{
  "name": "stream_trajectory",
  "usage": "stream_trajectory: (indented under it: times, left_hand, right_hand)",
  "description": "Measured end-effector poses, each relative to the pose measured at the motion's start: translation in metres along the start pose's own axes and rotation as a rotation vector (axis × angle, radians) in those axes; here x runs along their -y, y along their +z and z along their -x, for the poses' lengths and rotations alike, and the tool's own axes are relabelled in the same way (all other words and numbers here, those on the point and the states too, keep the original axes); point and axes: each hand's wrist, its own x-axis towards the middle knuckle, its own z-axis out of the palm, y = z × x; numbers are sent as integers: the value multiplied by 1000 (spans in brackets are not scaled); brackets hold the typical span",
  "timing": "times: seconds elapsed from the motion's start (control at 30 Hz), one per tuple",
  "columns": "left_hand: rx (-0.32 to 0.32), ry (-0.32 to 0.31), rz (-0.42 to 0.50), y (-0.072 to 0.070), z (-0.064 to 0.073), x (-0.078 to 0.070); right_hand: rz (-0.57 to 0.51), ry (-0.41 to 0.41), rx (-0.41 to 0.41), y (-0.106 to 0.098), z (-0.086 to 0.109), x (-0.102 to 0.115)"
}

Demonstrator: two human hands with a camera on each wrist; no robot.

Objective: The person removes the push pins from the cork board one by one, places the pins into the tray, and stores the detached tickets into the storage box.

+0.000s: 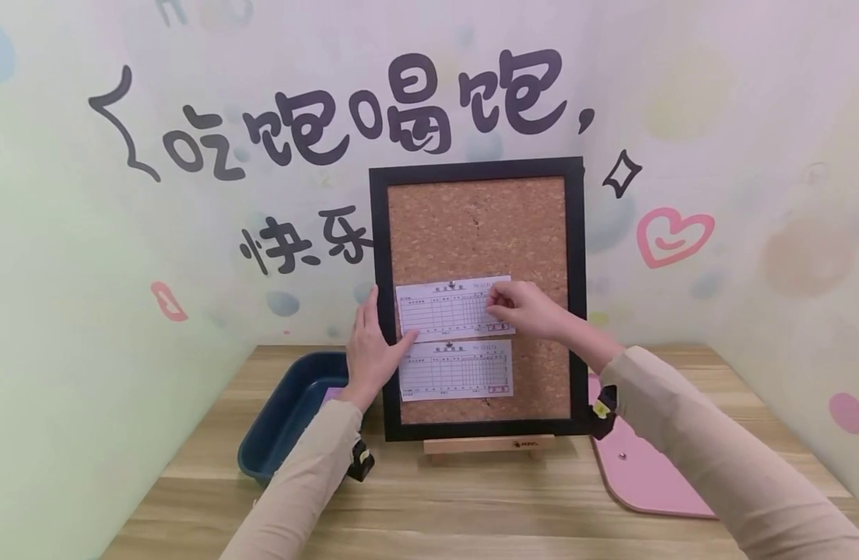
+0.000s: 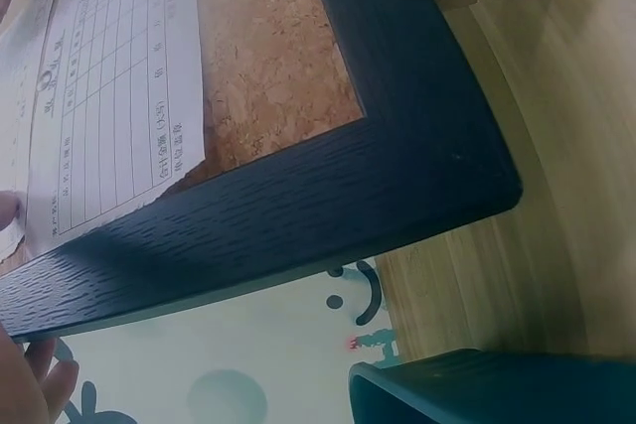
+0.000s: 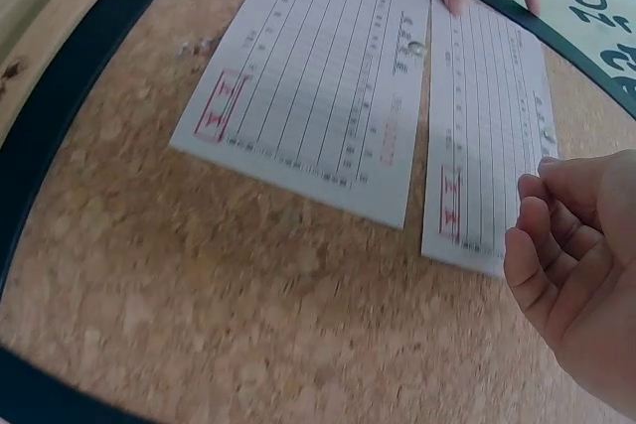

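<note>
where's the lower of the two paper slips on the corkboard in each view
Head: just below the picture's centre, the lower slip lies under the upper slip.
Left wrist: upper left, the lower slip lies nearer the frame's corner.
Right wrist: upper middle, the lower slip is the larger-looking one.
Shared landmark: the board's dark frame.

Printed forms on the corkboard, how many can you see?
2: upper form, partly behind the right hand, and lower form directly below it on the corkboard. Any stacked underneath would be hidden.
</note>
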Motion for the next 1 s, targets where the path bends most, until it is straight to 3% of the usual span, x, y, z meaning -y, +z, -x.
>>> stream_trajectory:
  times: [0.33, 0.5, 0.67, 1.0]
  left_hand:
    - [19, 14, 9, 1, -1, 0]
    - [18, 14, 2, 2, -1, 1]
    - [15, 17, -1, 0, 0, 1]
    - [24, 7, 8, 0, -1, 2]
  right_hand:
    - [-1, -48, -42, 16, -17, 9]
    - [-9, -36, -33, 20, -23, 11]
    - [15, -36, -73, 22, -32, 13]
    - [-71, 18, -98, 21, -40, 19]
